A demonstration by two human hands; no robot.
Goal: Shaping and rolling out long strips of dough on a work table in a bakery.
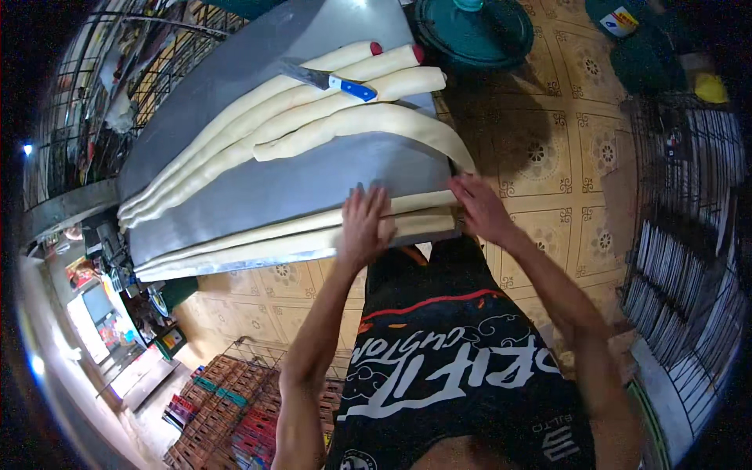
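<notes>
In the head view, the left hand (363,225) lies over two long dough ropes (294,231) at the near edge of the metal table (313,184) — fingers spread, a little blurred, closed on nothing. The right hand (479,207) is at the right end of these ropes, fingers bent; whether they grip dough cannot be told. Just beyond it, a curved dough strip (392,119) droops over the table's right edge. Farther back lie three more ropes (274,98) — a blue-handled knife (333,83) rests across them.

Left hand (363,225) and right hand (481,210) touch dough ropes (423,203) on a table (270,188).
</notes>
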